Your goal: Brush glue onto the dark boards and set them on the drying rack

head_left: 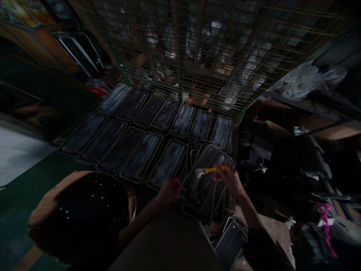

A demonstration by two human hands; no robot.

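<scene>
My right hand [229,180] is closed around a yellow-handled brush [211,170], whose bristles rest on a dark phone-shaped panel [201,177]. This panel tops a fanned stack of similar panels [210,203]. My left hand [169,190] pinches the left edge of the top panel. Beyond the stack, two rows of several like panels [152,128] lie flat on a wire rack, each streaked with whitish brush marks.
A tall wire mesh rack [203,49] rises behind the rows. More panels [231,237] are piled low at my right. A round dark cloth-covered object [90,210] sits at the lower left. Dark clutter and plastic bags [304,79] fill the right side. Pale floor [17,150] shows on the left.
</scene>
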